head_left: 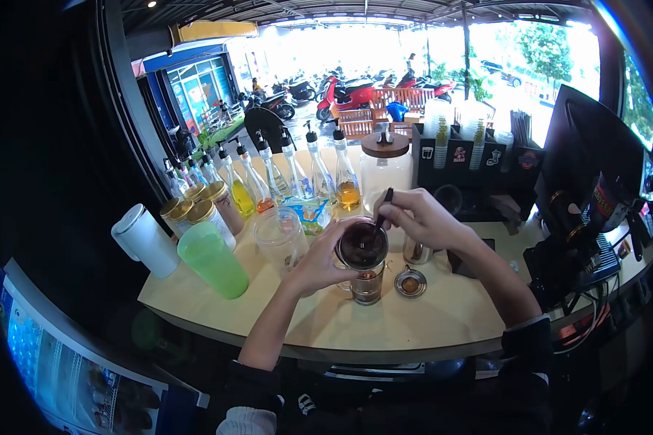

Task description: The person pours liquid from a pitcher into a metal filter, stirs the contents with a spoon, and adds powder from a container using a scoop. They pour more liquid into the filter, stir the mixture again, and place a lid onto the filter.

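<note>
My left hand (321,255) is wrapped round a round dark container (363,246), its open mouth facing me. The contents look dark, and I cannot make out what they are. In a pinch, my right hand (422,217) grips a thin black-handled utensil (386,205), whose lower end dips into the container; its tip is hidden. Right below the container stands a clear glass mug (366,291) with something brownish inside. Beside the mug lies a small round metal dish (410,284) with a brown middle. A metal pitcher (416,251) stands behind that dish, partly covered by my right forearm.
Several pump syrup bottles (348,190) line the counter's back, beside a wooden-lidded glass jar (386,170). On the left are a green cup (213,259), a white jug (145,241) and a clear pitcher (279,239). A black cup organizer (479,163) stands at the right.
</note>
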A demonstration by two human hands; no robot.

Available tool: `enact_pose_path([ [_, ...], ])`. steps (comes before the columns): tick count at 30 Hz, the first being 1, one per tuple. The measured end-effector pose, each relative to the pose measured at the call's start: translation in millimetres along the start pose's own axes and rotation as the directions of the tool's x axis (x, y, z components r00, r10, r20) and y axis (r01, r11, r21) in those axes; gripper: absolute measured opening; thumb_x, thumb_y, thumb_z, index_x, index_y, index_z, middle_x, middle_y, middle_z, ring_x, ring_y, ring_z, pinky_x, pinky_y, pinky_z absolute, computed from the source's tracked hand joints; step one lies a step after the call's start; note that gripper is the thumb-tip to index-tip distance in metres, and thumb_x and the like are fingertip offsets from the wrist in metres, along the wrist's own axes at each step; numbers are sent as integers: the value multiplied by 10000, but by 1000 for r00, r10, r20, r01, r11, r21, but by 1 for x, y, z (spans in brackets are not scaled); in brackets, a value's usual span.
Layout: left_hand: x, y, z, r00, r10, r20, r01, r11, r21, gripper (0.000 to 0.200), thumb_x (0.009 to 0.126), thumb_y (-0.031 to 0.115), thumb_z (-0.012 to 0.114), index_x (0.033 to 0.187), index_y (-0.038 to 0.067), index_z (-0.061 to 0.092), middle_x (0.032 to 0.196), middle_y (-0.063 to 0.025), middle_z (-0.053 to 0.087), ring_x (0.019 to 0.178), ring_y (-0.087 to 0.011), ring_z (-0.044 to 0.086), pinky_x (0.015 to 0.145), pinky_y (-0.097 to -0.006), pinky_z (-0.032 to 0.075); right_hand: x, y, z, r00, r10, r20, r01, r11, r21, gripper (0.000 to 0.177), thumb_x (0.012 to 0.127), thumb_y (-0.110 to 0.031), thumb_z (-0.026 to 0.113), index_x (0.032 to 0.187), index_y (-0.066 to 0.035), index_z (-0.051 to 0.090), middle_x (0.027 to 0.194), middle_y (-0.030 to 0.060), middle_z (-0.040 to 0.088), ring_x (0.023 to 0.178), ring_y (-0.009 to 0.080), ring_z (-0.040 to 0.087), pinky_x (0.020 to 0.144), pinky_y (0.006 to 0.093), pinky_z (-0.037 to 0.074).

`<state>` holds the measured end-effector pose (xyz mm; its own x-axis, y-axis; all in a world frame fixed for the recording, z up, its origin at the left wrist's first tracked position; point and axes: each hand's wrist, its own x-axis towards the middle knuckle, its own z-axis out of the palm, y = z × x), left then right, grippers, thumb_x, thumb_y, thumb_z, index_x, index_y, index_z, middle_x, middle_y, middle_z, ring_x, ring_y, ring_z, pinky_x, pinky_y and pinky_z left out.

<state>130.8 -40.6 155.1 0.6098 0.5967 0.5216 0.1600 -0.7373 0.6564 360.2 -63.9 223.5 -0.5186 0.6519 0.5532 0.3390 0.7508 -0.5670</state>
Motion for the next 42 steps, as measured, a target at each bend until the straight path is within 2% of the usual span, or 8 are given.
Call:
enact_pose_path([
  [10, 8, 6, -14, 993, -14, 115, -5, 986, 164, 846, 584, 188, 828, 1328, 115, 430, 1196, -114, 568, 1154, -296, 500, 1043, -417, 374, 5, 4, -2, 996, 70, 47, -71, 997, 24, 220, 951, -148, 496, 926, 27, 628, 728, 119, 654, 662, 225, 642, 651, 339, 492],
  [13, 12, 7, -16, 988, -47, 145, 17, 979, 205, 858, 572, 212, 832, 1322, 108, 429, 1179, -120, 577, 1147, -308, 499, 1033, -416, 380, 7, -1, 0, 982, 14, 188, -2, 998, -63, 197, 968, -103, 472, 910, 38, 598, 759, 80, 635, 715, 140, 618, 681, 287, 498],
  [15, 14, 8, -16, 981, -86, 171, 51, 979, 199, 860, 568, 221, 833, 1319, 104, 430, 1179, -122, 577, 1148, -311, 498, 1029, -415, 382, 9, -9, -5, 990, -6, 141, 19, 996, -93, 212, 948, -156, 502, 918, 14, 625, 727, 127, 649, 679, 248, 641, 655, 358, 488],
  [20, 12, 8, -14, 986, -65, 151, 36, 982, 187, 862, 565, 196, 846, 1318, 102, 436, 1182, -126, 566, 1147, -294, 515, 1024, -396, 398, 9, -4, -3, 985, 24, 171, -21, 1000, -24, 213, 943, -152, 510, 916, 31, 615, 752, 135, 640, 690, 256, 626, 666, 353, 488],
  [23, 8, 0, -10, 994, -31, 104, 30, 999, 14, 862, 569, 164, 857, 1320, 97, 438, 1197, -115, 559, 1166, -255, 527, 1036, -372, 402, 4, 2, -7, 995, 0, 98, 2, 1000, -22, 207, 974, -116, 462, 943, 33, 602, 794, 67, 651, 734, 106, 610, 694, 267, 504],
  [28, 4, -2, -6, 996, -78, 31, 80, 993, -83, 857, 591, 162, 872, 1325, 73, 438, 1244, -89, 545, 1190, -201, 524, 1049, -343, 394, -10, 5, -1, 1000, 27, 11, -28, 990, 137, 217, 976, -130, 475, 979, 41, 608, 773, 65, 640, 745, 113, 621, 669, 278, 484],
  [34, -2, 3, 6, 969, -232, -88, 220, 968, -123, 899, 579, 199, 902, 1329, 40, 433, 1273, -97, 538, 1207, -195, 511, 1065, -340, 376, -21, 19, -2, 920, 200, -336, -27, 889, 458, 208, 989, -124, 475, 1026, 44, 592, 797, 50, 624, 771, 103, 653, 613, 198, 446],
  [42, -12, -12, 20, 960, -248, -130, 249, 968, -15, 874, 599, 256, 895, 1320, 47, 448, 1262, -102, 546, 1197, -214, 524, 1051, -354, 388, -37, 18, 17, 888, 244, -390, -43, 889, 457, 173, 984, -140, 502, 966, 18, 571, 771, 50, 632, 755, 101, 659, 593, 192, 451],
])
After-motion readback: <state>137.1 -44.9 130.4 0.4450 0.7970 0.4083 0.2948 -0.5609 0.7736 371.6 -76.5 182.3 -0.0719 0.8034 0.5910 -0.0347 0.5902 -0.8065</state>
